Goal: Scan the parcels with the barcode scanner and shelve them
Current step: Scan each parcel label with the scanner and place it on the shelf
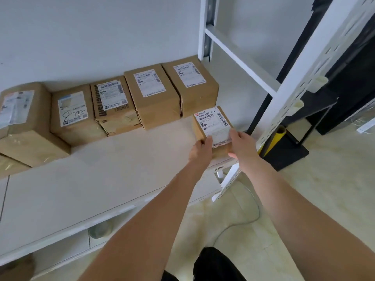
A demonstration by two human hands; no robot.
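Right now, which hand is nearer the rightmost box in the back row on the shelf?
Right, narrowly. The right hand grips the small parcel at its right edge, below the rightmost back-row box; the left hand holds its lower-left corner, slightly farther.

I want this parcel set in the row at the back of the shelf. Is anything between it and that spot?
Nothing visible does. The small parcel, held by the left hand and right hand, sits just in front of the rightmost box; bare shelf lies right of that box.
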